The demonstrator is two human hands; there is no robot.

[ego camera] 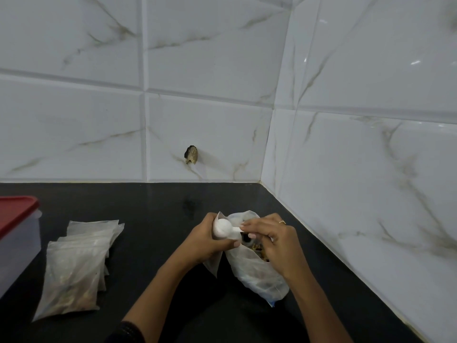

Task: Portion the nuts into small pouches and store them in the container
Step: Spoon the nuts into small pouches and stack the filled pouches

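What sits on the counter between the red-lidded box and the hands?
In the head view, a stack of filled pouches lies on the dark counter between the container and the left hand.

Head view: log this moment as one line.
left hand: holds small pouch | right hand: tips white scoop into it | container: lidded

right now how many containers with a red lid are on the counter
1: the container with its red lid stands at the far left edge of the counter, cut off by the frame; others could sit out of view.
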